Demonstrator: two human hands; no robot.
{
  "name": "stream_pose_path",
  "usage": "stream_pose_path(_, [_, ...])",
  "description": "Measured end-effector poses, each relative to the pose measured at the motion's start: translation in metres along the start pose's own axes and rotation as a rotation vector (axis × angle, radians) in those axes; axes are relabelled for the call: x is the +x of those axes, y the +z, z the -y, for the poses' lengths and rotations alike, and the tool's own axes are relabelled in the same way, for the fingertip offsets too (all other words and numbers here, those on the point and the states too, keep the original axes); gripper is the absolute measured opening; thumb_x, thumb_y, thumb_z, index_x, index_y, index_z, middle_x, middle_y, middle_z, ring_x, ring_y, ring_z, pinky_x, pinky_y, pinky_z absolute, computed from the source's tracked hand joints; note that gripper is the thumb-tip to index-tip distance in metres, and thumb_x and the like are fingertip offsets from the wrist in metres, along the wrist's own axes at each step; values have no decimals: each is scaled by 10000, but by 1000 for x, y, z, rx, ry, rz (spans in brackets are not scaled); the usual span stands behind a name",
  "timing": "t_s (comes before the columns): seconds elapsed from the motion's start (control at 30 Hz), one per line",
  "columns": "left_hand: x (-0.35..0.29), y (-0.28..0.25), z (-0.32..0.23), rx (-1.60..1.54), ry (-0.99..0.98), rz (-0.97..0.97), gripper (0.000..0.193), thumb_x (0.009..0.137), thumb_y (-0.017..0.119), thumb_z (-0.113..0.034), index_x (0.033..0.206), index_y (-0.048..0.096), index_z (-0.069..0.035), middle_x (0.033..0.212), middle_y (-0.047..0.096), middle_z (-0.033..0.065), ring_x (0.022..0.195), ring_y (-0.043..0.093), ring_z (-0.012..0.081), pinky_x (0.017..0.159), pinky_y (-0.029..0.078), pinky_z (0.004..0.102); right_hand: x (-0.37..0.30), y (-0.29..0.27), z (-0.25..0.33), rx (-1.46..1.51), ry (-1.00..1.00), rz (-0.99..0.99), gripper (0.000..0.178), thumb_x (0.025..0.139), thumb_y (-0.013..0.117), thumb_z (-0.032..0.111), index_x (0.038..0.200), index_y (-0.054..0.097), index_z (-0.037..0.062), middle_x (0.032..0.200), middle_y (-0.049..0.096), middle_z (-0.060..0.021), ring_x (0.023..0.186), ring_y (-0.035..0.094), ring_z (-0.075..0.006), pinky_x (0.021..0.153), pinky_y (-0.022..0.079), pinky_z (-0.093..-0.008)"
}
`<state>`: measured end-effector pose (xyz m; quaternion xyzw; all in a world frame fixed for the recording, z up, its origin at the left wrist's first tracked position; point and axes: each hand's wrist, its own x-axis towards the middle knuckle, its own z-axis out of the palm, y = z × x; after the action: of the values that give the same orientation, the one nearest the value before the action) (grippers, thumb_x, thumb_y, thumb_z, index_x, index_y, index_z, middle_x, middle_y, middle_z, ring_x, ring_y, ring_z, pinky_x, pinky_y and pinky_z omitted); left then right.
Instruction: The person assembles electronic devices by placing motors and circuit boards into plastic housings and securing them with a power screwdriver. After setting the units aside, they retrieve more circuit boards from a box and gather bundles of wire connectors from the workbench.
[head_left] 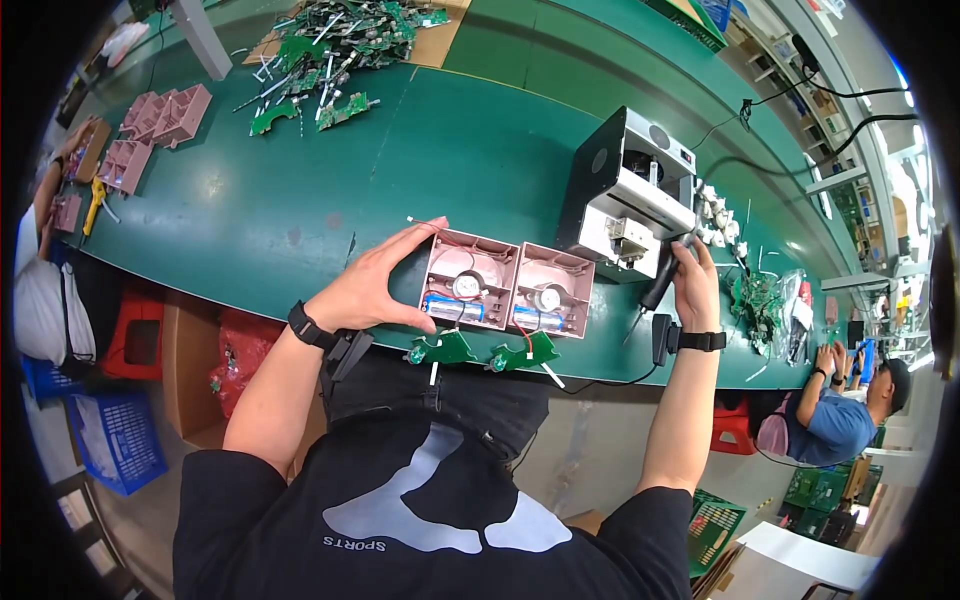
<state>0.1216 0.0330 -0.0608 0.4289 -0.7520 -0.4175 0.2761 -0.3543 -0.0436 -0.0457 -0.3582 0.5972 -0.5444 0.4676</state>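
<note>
Boxes [515, 288] sit side by side, right of the left grip [372, 285], spread open at their edge; the screwdriver [658, 284] slants just left of the right grip [697, 293], its closure unclear.

The right hand [697, 290] hides part of the black-handled tool [658, 287] (its upper grip, probably).

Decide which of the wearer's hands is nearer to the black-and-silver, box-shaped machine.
Right. The right hand is near the machine, at its lower right, by the black cylindrical screwdriver. The left hand is farther off leftward, touching the left pink plastic box.
</note>
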Motion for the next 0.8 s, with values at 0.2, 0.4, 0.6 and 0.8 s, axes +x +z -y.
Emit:
stream_pose_path(0.2, [-4,-1,7,13,33,-16,1249,609,974,-407,1605,304,-61,1639,381,121,1513,356,333,1240,300,443,-24,12,-19,-170,-107,-7,550,975,689,99,1461,471,-40,1236,672,-166,1098,662,-230,979,508,-328])
stream_pose_path(0.4, [2,3,2,1,42,-23,1252,620,974,-400,1611,288,-63,1624,399,135,1495,388,333,1231,315,438,-88,29,-18,-796,-465,-295,431,968,705,129,1350,581,-28,1155,685,-136,993,674,-189,856,536,-312])
stream_pose_path(0.6, [1,4,7,-13,34,-58,1238,638,971,-364,1617,276,-66,1601,423,160,1470,424,323,1202,363,436,-165,142,18,-1054,-820,123,122,885,768,154,928,709,56,743,644,-97,672,670,-263,578,494,-376])
stream_pose_path(0.8, [-23,-7,0,-276,-2,-195,1113,705,942,-251,1604,314,-62,1537,493,186,1420,488,303,1157,416,433,-153,179,6,-1375,-709,416,260,876,739,258,691,720,76,544,613,-98,515,634,-328,525,500,-440])
